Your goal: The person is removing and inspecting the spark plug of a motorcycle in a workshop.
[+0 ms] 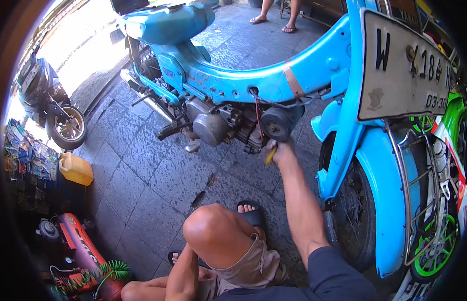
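My right hand (279,152) is closed on a yellow-handled tool (270,155), just below a round dark part (277,124) at the front of the blue motorbike's engine. The blue frame (218,80) runs above it, with a thin red wire hanging from a hole beside that part. The silver engine casing (208,128) is to the left of my hand. The front wheel's blue mudguard (384,195) stands to the right of my arm. My left forearm (183,278) runs up to my bent knee (208,226), and that hand's fingers are hidden behind the leg.
A dark scooter (50,100) stands at the left, above a yellow jerrycan (75,168). A red air compressor (85,246) with a green coiled hose lies lower left. A green and white motorbike (449,135) is at the right. Another person's feet (288,27) stand behind the blue motorbike.
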A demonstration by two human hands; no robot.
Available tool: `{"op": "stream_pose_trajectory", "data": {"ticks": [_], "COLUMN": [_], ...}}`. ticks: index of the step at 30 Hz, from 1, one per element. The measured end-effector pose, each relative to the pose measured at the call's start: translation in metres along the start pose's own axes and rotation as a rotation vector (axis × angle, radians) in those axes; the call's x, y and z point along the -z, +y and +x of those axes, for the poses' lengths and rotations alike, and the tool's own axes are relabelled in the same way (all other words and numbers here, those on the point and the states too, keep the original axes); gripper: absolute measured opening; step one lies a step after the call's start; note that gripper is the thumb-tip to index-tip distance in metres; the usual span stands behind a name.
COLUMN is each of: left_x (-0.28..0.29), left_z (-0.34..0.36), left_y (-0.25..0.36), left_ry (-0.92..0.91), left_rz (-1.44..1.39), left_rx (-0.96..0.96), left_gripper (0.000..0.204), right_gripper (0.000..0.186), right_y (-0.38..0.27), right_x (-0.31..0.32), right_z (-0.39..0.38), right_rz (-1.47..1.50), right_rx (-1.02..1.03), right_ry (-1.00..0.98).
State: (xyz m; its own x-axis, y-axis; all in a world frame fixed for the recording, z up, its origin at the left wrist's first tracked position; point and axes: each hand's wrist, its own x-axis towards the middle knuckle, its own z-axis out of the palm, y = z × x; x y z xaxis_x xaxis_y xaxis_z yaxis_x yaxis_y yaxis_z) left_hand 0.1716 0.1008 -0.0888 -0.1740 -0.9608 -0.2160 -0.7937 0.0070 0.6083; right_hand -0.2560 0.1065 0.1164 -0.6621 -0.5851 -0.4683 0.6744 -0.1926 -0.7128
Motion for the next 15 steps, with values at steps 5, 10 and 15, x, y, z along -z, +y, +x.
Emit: {"op": "stream_pose_trajectory", "data": {"ticks": [5, 10, 15], "left_x": [0.006, 0.006, 0.003], "left_z": [0.001, 0.002, -0.005], "left_y": [-0.025, -0.006, -0.017], "left_ry": [-0.023, -0.034, -0.057], "left_rz": [0.01, -0.02, -0.039], "left_rx": [0.015, 0.047, 0.086], "left_gripper": [0.05, 0.051, 0.051], "right_gripper": [0.012, 0.012, 0.033], "right_y": [0.002, -0.003, 0.005], "right_x": [-0.022, 0.029, 0.058], "right_z": [-0.016, -0.014, 0.019], "right_rz": [0.264, -0.082, -0.748], "right_rx": [-0.189, -0.094, 0.575], "right_ry": [0.056, 0.032, -0.245]}}
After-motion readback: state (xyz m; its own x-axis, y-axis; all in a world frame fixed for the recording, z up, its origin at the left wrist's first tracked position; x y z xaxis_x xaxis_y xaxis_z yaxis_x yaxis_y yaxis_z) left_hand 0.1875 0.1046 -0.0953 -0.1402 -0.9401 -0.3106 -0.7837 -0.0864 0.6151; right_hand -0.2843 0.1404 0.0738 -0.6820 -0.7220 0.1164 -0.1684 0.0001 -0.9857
